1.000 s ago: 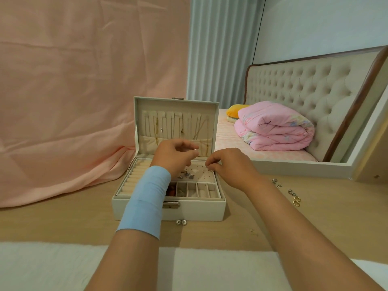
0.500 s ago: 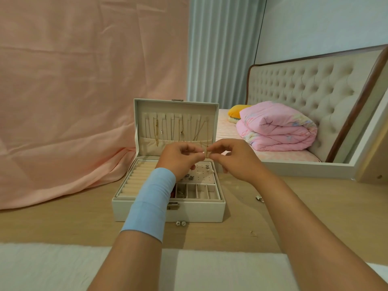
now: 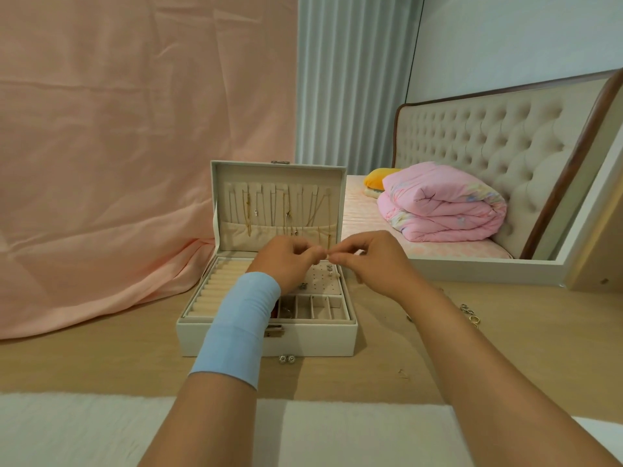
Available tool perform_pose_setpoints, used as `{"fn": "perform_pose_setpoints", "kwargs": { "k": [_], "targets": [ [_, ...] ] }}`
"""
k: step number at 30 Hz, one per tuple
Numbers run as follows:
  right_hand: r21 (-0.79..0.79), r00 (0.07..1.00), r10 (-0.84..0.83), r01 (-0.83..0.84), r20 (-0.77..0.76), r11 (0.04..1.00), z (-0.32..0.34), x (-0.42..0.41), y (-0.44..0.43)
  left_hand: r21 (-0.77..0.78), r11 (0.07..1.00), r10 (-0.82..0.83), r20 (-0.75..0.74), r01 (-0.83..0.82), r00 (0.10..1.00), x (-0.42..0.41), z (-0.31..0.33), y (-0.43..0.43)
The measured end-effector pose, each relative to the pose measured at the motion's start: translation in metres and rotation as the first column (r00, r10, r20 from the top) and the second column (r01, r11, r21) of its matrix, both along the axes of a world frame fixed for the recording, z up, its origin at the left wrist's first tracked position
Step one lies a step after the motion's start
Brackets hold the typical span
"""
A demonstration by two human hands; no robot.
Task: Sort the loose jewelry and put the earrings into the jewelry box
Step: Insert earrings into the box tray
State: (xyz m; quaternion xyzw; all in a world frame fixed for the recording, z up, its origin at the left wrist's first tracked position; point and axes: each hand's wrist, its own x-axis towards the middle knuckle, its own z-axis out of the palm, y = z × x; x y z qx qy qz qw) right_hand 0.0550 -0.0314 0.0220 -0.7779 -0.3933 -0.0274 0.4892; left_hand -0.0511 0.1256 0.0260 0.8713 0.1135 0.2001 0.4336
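A white jewelry box (image 3: 313, 342) stands open on the wooden table, its lid upright with gold necklaces hanging inside. My left hand (image 3: 286, 261) and my right hand (image 3: 371, 261) meet above the box's earring pad (image 3: 320, 281), fingertips pinched together on a tiny earring that is mostly hidden between them. Several studs sit on the pad. A pair of silver stud earrings (image 3: 286, 358) lies on the table in front of the box. More loose jewelry (image 3: 470, 315) lies on the table to the right.
A pink cloth (image 3: 118, 163) hangs behind the box at the left. A mirror frame (image 3: 472, 269) at the back right shows a bed with a pink quilt. A white towel (image 3: 84, 429) covers the near edge of the table.
Both hands have risen from the earring pad and come together above it, fingertips now touching. The view shifted slightly, bringing the loose jewelry at the right back into sight.
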Motion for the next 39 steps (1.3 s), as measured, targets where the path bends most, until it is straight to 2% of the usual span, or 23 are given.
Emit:
{"fn": "perform_pose_setpoints", "kwargs": {
  "k": [2,5,12,16,20,26,30,35,39],
  "targets": [
    [-0.198,0.993,-0.064,0.084,0.103,0.977,-0.006,0.001,0.001,0.163,0.985,0.072,-0.085,-0.057,0.994,0.003,-0.005,0.001],
    [-0.294,0.976,-0.075,0.134,0.202,0.946,-0.009,-0.003,0.003,0.282,0.956,0.128,-0.163,-0.078,0.978,0.003,-0.009,0.002],
    [-0.394,0.881,-0.018,0.229,0.473,0.89,-0.004,-0.007,0.005,0.318,0.948,0.106,-0.225,-0.03,0.969,0.008,-0.012,-0.002],
    [-0.442,0.849,0.031,0.243,0.527,0.863,-0.004,-0.006,0.006,0.318,0.948,0.087,-0.239,-0.007,0.967,0.008,-0.011,-0.001],
    [-0.467,0.868,0.06,0.206,0.493,0.86,-0.006,-0.003,0.006,0.308,0.951,0.075,-0.244,0.004,0.967,0.007,-0.011,-0.001],
    [-0.389,0.952,0.001,0.124,0.306,0.913,-0.006,0.001,0.002,0.294,0.956,0.074,-0.228,-0.005,0.971,0.006,-0.012,-0.002],
    [-0.351,0.96,-0.01,0.112,0.279,0.929,-0.004,-0.001,0.002,0.316,0.949,0.08,-0.215,-0.008,0.973,0.006,-0.013,-0.002],
    [-0.398,0.966,0.008,0.099,0.259,0.912,-0.007,0.001,0.003,0.314,0.949,0.073,-0.224,0.002,0.972,0.007,-0.013,-0.002],
    [-0.317,0.98,0.003,0.062,0.2,0.946,-0.007,0.003,0.001,0.311,0.95,0.074,-0.214,-0.004,0.974,0.006,-0.012,-0.001]
  ]
}}
